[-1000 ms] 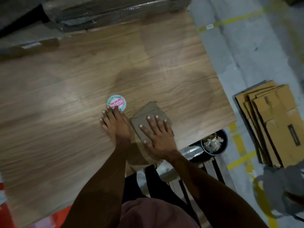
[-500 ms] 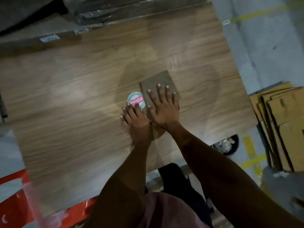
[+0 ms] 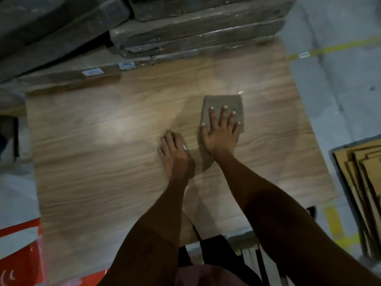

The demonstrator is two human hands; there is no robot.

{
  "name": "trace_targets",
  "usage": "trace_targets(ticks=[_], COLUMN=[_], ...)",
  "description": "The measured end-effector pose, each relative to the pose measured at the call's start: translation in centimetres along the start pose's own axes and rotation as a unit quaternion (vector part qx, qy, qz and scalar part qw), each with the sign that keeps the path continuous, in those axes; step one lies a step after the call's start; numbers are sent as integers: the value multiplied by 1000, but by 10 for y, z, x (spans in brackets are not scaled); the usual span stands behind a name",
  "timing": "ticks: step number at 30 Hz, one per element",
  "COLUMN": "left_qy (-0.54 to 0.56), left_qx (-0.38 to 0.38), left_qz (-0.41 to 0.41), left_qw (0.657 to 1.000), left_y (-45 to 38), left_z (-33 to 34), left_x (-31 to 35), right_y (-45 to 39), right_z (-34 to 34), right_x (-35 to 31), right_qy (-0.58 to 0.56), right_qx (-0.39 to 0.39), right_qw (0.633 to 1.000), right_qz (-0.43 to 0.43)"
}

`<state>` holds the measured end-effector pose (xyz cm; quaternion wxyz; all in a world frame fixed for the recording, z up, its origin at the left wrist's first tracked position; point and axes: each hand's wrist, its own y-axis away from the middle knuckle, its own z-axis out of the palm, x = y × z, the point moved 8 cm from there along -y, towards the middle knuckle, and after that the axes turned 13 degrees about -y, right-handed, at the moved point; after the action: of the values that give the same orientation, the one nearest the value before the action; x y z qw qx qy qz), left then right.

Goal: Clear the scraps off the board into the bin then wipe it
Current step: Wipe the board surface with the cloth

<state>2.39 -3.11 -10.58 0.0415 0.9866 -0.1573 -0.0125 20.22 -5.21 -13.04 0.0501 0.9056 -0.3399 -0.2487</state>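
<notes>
We have our right hand point(image 3: 221, 131) flat on the cloth point(image 3: 223, 109), fingers straight and spread, pressing it against the board point(image 3: 92, 151) toward its far right part. Our left hand point(image 3: 175, 153) rests on the board just beside it, fingers bent down over something small; only a pale sliver shows at its edge, so we cannot tell what it is or whether we grip it. No scraps show on the wood. The cloth looks thin, soft and light, likely to bunch, so a flat palm over its middle should drive it best. The board looks stiff and smooth, so the cloth should glide easily.
</notes>
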Motion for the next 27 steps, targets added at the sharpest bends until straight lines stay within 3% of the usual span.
trace_targets(ticks=[2,3,7,9,11,14,18,20,23,25,27], left_qy=[17,25,44,32,43,45,49,49,58,50,54], left_qx=[-7,-5,19,27,28,23,20,22,24,27,30], left_qz=[-18,-38,-78,-77,-86,-95,-105,-104,-111,-114,-121], left_qw=[1000,999,996,996,995,994,993,993,992,992,991], left_y=[-19,-28,-44,-43,-44,-43,-47,-47,-48,-48,-49], left_z=[0,1,8,9,7,6,8,9,11,11,7], left_x=[10,13,20,20,20,21,18,18,17,17,18], right_y=[-6,-9,-23,-35,-49,-70,-85,-85,-83,-96,-116], right_z=[0,1,7,7,1,-4,0,9,17,10,0], right_x=[-5,-11,-34,-33,-30,-33,-48,-71,-101,-96,-84], right_qy=[-45,-48,20,39,23,-20,-83,-59,-13,0,11], right_qx=[21,20,-22,-28,-4,47,70,49,7,0,8], right_qw=[994,993,993,984,991,999,987,996,990,984,989], right_qz=[100,104,-118,-170,-134,-13,115,49,-141,-176,-150])
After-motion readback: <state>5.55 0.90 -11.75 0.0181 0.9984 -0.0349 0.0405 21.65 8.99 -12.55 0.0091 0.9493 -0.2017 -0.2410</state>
